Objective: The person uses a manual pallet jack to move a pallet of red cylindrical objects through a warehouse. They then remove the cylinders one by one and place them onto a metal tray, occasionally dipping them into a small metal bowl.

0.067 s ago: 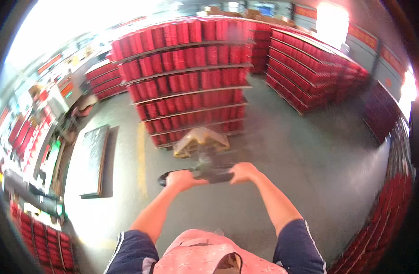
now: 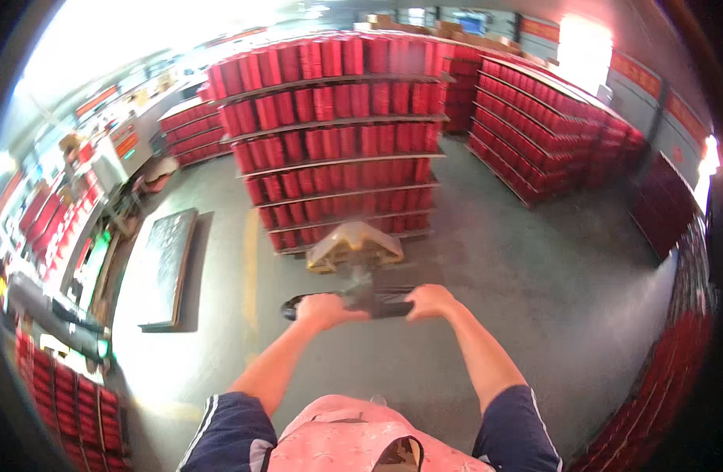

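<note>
Both my hands hold the black handle (image 2: 391,309) of a pallet jack. My left hand (image 2: 323,311) is wrapped round the handle's left part, and my right hand (image 2: 430,302) is closed on its right end. Beyond the handle is the pallet jack's yellowish body (image 2: 355,242), low against a tall stack (image 2: 330,147). That stack has several layers of upright red packs, parted by thin flat boards. The jack's forks are hidden, and its shaft is blurred.
More layered red stacks stand at the far right (image 2: 546,130), far left (image 2: 192,134) and both near corners. A dark flat panel (image 2: 170,271) lies on the floor at left, beside a yellow floor line (image 2: 252,271). Worktables and machinery line the left side.
The tall stack, the pallet jack and my hands all appear slightly farther right in the view. Both hands keep their hold on the handle.
</note>
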Tool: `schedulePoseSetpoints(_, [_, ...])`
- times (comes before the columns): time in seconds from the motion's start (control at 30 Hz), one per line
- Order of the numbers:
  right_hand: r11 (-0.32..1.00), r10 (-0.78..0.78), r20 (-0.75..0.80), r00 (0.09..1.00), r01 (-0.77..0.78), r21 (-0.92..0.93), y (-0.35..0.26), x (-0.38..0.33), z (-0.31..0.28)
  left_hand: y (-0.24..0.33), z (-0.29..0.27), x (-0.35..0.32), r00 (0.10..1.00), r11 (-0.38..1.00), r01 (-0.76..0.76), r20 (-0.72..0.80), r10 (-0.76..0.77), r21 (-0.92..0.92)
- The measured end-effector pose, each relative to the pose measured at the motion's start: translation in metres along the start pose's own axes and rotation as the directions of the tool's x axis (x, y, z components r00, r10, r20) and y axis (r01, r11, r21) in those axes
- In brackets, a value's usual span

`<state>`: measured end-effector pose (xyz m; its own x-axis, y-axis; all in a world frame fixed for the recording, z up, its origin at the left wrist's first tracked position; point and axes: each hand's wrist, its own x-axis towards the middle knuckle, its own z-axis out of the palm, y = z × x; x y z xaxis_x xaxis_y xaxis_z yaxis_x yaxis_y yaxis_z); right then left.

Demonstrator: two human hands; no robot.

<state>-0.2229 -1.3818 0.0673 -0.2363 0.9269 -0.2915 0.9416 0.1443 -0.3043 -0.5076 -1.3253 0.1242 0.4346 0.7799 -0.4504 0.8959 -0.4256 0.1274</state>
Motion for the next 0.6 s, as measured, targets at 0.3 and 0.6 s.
schedulePoseSetpoints(0.3, [0.997, 0.07, -0.009, 0.998, -0.07, 0.023, -0.047, -0.213, 0.074, 0.082, 0.107, -0.183, 0.992, 0.988, -0.114, -0.057, 0.108, -0.104])
schedulePoseSetpoints(0.6, [0.991, 0.128, 0.098, 0.987, -0.131, 0.025, -0.125, -0.377, 0.124, 0.122, 0.188, -0.343, 0.983, 0.981, -0.169, -0.084, 0.161, -0.099])
